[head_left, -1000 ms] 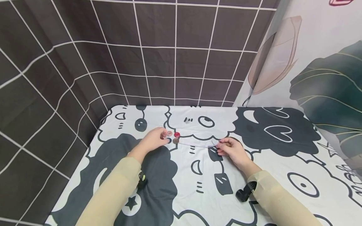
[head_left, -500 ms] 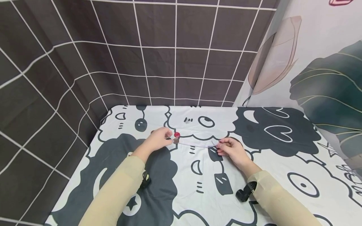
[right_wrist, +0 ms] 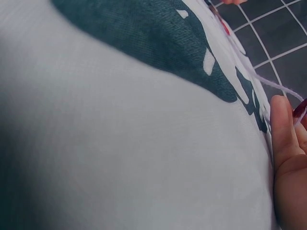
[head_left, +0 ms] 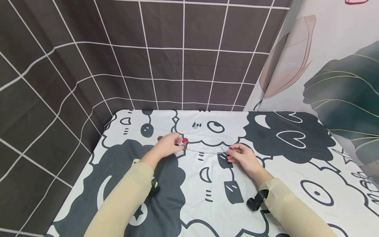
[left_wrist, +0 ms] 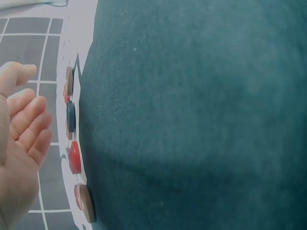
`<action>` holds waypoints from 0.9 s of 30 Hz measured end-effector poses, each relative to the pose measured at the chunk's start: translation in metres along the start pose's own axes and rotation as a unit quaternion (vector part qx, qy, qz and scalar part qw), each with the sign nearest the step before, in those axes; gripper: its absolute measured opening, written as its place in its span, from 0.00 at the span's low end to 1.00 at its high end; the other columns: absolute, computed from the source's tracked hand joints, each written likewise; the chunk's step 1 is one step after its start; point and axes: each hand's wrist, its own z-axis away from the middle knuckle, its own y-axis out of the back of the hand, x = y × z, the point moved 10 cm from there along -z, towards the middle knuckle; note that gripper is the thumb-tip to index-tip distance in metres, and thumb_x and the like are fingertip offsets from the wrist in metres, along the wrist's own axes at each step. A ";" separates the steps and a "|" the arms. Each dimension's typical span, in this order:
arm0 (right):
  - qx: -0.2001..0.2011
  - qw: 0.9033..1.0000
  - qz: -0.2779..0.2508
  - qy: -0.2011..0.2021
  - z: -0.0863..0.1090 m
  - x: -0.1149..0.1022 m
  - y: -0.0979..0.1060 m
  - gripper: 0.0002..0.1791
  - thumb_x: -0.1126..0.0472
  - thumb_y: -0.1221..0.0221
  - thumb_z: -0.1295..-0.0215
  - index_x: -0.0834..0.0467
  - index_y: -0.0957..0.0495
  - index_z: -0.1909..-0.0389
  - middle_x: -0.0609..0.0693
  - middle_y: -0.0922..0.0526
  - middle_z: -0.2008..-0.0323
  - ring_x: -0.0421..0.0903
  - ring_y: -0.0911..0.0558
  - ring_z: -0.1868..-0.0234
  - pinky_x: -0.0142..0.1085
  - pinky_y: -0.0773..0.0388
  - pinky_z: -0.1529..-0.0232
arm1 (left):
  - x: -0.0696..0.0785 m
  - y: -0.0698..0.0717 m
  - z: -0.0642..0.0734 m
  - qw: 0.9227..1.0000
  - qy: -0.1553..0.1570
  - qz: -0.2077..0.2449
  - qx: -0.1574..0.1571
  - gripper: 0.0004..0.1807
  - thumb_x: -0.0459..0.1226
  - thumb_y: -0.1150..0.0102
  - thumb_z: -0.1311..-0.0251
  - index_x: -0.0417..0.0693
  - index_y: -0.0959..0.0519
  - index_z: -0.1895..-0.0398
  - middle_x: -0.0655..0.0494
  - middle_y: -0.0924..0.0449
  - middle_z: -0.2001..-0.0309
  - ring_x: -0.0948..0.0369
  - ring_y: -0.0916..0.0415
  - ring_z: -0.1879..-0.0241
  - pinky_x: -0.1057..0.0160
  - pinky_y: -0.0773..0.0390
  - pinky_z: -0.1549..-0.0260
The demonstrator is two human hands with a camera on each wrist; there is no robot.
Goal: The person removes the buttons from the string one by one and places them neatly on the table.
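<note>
My left hand hovers by the small round buttons, fingers loosely bent and thumb apart. Beside its fingertips are a red button and a brown button; a reddish-brown button shows behind the hand. The left wrist view has the hand with nothing in its fingers, beside a row of buttons including a dark blue button and a red button. My right hand pinches a thin pale cord. In the right wrist view, the lilac cord meets a dark red piece at its fingers.
A white and dark grey cartoon-print cloth covers the table. A dark curtain with a white grid hangs behind and at the left; a leaf-print curtain is at the right. Each wrist carries a black camera.
My left hand has moved to the right across the buttons. It now covers the pink and dark blue ones, and a reddish-brown one has appeared behind it. My right hand has stayed put.
</note>
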 end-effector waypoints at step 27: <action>-0.001 1.000 0.006 -0.008 -0.001 0.000 -0.001 0.19 0.67 0.42 0.38 0.76 0.35 0.53 0.60 0.21 0.65 0.42 0.18 0.69 0.36 0.20 0.64 | 0.015 -0.008 -0.005 1.000 0.018 -0.018 -0.013 0.14 0.43 0.38 0.45 0.52 0.25 0.56 0.62 0.24 0.59 0.62 0.27 0.55 0.44 0.34 0.53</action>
